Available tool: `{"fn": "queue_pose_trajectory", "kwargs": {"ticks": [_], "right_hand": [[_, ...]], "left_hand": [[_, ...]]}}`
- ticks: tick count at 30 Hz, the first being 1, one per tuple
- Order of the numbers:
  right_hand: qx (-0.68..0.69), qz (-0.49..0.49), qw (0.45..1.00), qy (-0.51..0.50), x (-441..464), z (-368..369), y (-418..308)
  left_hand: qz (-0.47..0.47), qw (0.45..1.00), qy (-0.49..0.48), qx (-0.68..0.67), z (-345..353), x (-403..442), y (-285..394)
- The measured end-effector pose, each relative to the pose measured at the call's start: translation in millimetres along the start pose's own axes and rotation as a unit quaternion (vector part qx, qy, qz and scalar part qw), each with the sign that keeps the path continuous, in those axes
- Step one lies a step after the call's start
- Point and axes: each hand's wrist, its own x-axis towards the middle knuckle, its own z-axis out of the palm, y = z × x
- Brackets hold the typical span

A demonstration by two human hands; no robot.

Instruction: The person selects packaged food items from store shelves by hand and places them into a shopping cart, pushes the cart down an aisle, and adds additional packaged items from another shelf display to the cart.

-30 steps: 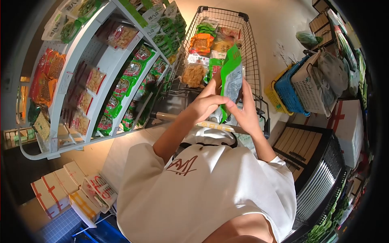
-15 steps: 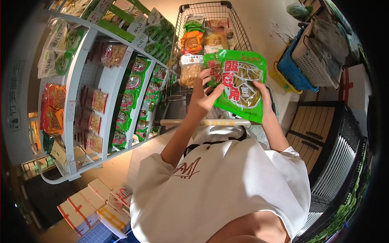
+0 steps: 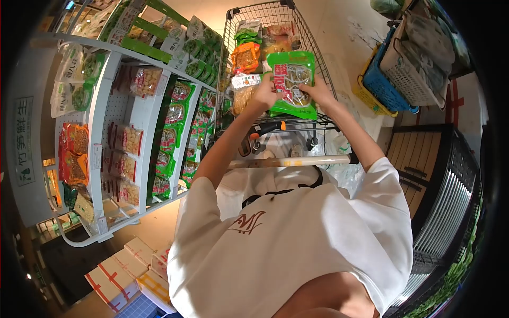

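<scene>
A green packet (image 3: 293, 85) with red lettering and a see-through window lies face up in the near part of the wire shopping cart (image 3: 322, 58). My left hand (image 3: 266, 94) grips its left edge, and my right hand (image 3: 319, 93) holds its right edge. Beside my left hand is a clear bag of brown food (image 3: 244, 96) with a white label. Farther up the cart are an orange packet (image 3: 245, 57), a yellowish packet (image 3: 279, 49) and a green-and-white packet (image 3: 248, 31).
On the left, a white shelf rack (image 3: 98, 111) bears hanging packets. Stacked baskets (image 3: 379, 74) stand at the right, above a dark-framed cabinet (image 3: 416, 159). The cart's handle (image 3: 291, 162) crosses before my body. Boxes (image 3: 119, 270) sit at the lower left.
The green packet has moved from above the handle forward into the cart, turning from edge-on to face up. Both hands have gone forward with it, and my left hand has closed on its left edge.
</scene>
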Motion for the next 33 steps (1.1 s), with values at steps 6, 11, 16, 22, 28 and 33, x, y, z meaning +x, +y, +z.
{"fn": "queue_pose_trajectory", "kwargs": {"ticks": [6,11,16,22,28,33], "right_hand": [[-0.297,0.034,0.954,0.01,90,31,93],[-0.278,0.103,0.952,-0.069,91,11,114],[-0.135,0.018,0.986,-0.098,42,-27,53],[-0.112,-0.034,0.988,0.099,-111,-56,6],[-0.447,-0.117,0.875,0.145,-185,-24,22],[-0.463,-0.162,0.847,0.205,-172,-21,15]], "left_hand": [[-0.052,0.948,-0.016,0.313,-28,60,-86],[-0.048,0.912,-0.121,0.388,-44,61,-101],[0.161,0.945,0.182,0.217,-65,-14,-64],[0.052,0.845,0.447,0.289,-82,-169,-51],[-0.087,0.805,0.445,0.383,-64,-182,-75],[-0.09,0.847,0.425,0.307,-73,-157,-72]]}}
